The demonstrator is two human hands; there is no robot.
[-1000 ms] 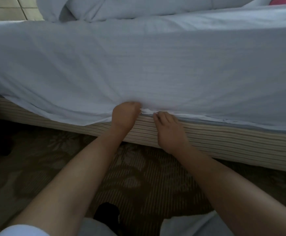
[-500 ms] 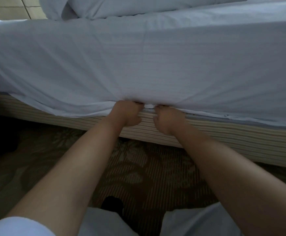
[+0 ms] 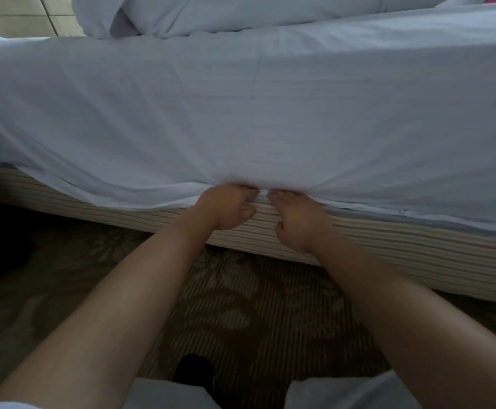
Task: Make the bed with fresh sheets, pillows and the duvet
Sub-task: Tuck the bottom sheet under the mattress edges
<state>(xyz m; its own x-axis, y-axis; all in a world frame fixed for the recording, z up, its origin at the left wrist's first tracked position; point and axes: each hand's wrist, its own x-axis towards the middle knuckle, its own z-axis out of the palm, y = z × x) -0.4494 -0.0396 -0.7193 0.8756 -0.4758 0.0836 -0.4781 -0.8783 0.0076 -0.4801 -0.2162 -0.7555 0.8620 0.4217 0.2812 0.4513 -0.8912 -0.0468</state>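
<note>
The person's left hand (image 3: 226, 209) and right hand (image 3: 298, 222) are side by side at the lower border of the white sheet (image 3: 240, 113), where it meets the striped bed base (image 3: 418, 255). The fingertips of both hands go under the sheet's border and are hidden there, so it cannot be told if the fingers are straight or curled on the cloth. It seems they push the sheet in between the mattress and the base. The sheet lies over the top and down the side of the mattress. To the right of the hands its border looks already tucked, and to the left it hangs loose over the base.

What could go wrong: if the hands push at one point only, the cloth may bunch there, and folds already run toward the hands. Pulling too hard downward could also drag the sheet off the far side of the bed. The loose part on the left may slip out again if it is not followed soon.

There is open room along the base to both sides, and the patterned carpet (image 3: 255, 305) in front is free for the knees. The bundled duvet (image 3: 211, 13) lies on the bed's far part, well apart from the hands.
</note>
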